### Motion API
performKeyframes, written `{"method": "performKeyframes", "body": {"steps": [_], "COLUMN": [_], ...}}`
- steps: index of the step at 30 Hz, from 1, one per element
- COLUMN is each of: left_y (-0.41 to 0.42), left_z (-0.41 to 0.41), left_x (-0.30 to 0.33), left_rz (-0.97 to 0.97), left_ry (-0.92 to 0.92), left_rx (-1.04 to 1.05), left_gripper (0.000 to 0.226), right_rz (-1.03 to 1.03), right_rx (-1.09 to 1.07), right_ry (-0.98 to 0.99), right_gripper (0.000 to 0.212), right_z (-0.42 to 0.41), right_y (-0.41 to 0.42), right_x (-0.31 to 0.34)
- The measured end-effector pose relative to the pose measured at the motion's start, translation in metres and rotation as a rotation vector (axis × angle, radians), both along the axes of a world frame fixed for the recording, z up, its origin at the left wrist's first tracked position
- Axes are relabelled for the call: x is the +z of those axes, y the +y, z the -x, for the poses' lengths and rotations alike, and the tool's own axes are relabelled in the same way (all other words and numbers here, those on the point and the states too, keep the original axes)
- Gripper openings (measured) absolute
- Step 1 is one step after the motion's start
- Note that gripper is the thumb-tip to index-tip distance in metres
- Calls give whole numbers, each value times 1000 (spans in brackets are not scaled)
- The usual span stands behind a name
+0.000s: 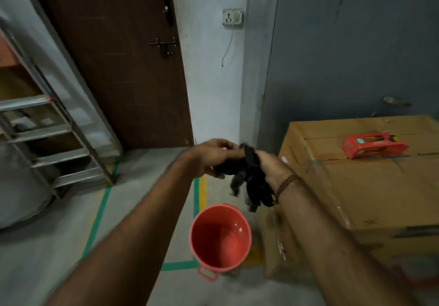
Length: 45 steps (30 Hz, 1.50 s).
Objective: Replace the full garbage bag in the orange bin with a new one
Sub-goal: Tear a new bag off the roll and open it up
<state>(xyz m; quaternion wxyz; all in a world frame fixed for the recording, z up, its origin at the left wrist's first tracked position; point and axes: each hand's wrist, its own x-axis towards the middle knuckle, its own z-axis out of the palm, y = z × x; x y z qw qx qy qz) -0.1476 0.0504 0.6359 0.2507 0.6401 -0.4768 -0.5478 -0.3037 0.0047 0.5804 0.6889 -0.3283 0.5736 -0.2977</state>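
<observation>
I see a grey wall filling the right side and a dark brown door with a sliding bolt at the back left. A metal stepladder leans along the left edge, its feet on the grey floor near green tape lines. To the right stands a large cardboard box, reaching well above the floor, with a red packet lying flat on its top. A second, lower carton sits in front of it, just beside the orange bin.

The bin stands upright on the floor beneath my hands, close against the cartons, with a handle on its near side. I can see its bare inside, with no liner in it. The box crowds its right side; the left side faces open floor.

My left hand and right hand meet in mid-air above the bin, both clamped on a crumpled black garbage bag, whose loose folds hang down between them without touching the rim. A woven band circles my right wrist. On the white wall between door and grey wall is a socket plate.
</observation>
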Motion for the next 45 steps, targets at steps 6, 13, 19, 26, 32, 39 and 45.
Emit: {"method": "performKeyframes", "body": {"steps": [6,13,19,26,32,39,45], "left_y": [12,6,-3,-13,-21,-22,-23], "left_z": [-70,-96,-111,-106,-92,-100,-112], "left_x": [-11,-21,-28,-38,-36,-29,-45], "left_rz": [44,207,53,48,233,379,367], "left_ry": [-118,-2,286,405,332,138,-185], "left_rx": [-258,1,449,545,362,354,188], "left_gripper": [28,14,35,63,53,54,86], "right_rz": [-165,-173,-155,497,843,803,680], "right_rx": [46,84,114,165,252,317,150], "right_ry": [103,192,361,990,695,595,352], "right_gripper": [48,53,74,103,36,32,35], "right_z": [-55,-64,-50,-59,-88,-68,-68], "right_y": [9,10,21,45,45,18,11], "right_x": [-3,-14,-2,9,15,8,16]}}
